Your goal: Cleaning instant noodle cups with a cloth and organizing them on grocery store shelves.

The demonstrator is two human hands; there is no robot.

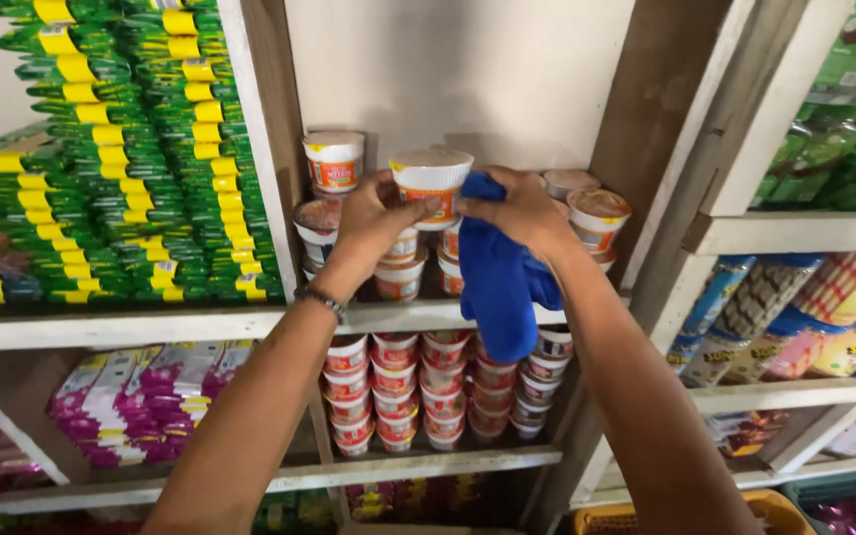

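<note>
Hands meet at one noodle cup on the upper shelf, held above the stacked cups. Left hand grasps the cup's side, fingers curled around it. Right hand presses a blue cloth against the cup, fingers clenched on the cloth, which hangs below the shelf edge.

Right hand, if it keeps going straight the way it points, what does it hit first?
The right hand, holding a blue cloth, points left toward the noodle cup that the left hand grips. It looks already against that cup, so it likely meets it first; depth is unclear.
</note>
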